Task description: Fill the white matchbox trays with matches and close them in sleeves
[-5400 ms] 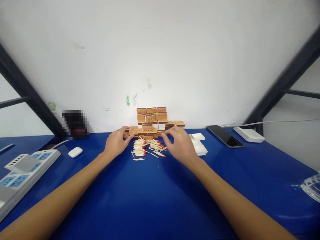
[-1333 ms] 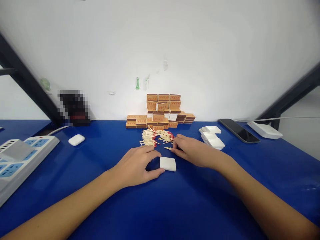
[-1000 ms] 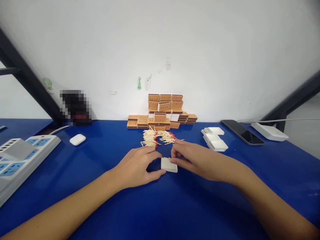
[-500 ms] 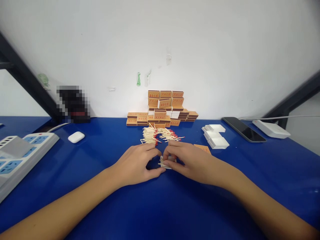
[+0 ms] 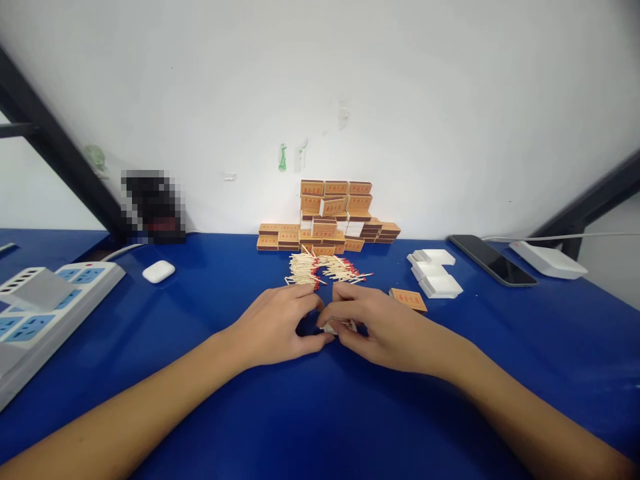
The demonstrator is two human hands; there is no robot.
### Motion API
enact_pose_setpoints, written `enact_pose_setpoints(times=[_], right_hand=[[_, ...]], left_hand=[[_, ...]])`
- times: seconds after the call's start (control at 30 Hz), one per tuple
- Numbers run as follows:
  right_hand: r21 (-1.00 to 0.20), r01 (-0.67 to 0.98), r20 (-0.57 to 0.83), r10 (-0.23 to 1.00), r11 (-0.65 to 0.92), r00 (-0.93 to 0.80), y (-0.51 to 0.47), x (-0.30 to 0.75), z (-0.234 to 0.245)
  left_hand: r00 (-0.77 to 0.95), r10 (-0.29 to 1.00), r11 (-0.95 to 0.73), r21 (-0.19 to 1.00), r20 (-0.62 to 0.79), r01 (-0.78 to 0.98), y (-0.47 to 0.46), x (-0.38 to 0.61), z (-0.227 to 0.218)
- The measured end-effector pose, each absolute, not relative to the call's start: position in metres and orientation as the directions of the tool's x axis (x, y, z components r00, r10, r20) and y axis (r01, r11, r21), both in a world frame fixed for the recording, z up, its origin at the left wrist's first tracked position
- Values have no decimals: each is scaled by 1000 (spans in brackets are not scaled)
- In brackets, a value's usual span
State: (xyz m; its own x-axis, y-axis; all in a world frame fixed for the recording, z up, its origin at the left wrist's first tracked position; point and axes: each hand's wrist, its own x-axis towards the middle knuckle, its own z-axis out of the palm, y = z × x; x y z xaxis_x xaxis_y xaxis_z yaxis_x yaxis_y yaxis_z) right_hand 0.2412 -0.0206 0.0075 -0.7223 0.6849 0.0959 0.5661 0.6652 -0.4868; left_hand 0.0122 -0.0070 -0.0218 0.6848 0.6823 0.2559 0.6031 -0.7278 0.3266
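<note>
The left hand (image 5: 277, 327) pinches the tray (image 5: 329, 329), likely to steady it; the right hand (image 5: 375, 323) arches over it, grip hidden from me, matches (image 5: 303, 269) beyond it.

Matches (image 5: 303, 270) before stacked matchboxes (image 5: 333, 207)

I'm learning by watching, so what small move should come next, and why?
Probably brace the white tray with the left hand: it rests by the tray's left end, while the right hand, bent over the tray, might nudge it.
</note>
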Motion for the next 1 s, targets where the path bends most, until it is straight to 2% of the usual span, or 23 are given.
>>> enact_pose_setpoints(times=[0.4, 0.53, 0.7, 0.9, 1.0], right_hand=[[-535, 530, 111, 677, 658, -728, -23, 245, 14], [-572, 483, 94, 637, 663, -765, -24, 243, 14], [-455, 559, 143, 677, 693, -722, -21, 245, 12], [-445, 586, 209, 715, 677, -667, -16, 253, 12], [-380, 683, 272, 781, 624, -562, -3, 264, 10]], left_hand=[[687, 684, -726, 322, 246, 607, -6, 12, -23], [684, 689, -721, 327, 242, 611, -6, 12, -23], [688, 685, -725, 322, 242, 609, -6, 11, -24], [679, 691, -721, 307, 248, 622, -7, 11, -22], [678, 695, -716, 315, 239, 623, -7, 11, -21]])
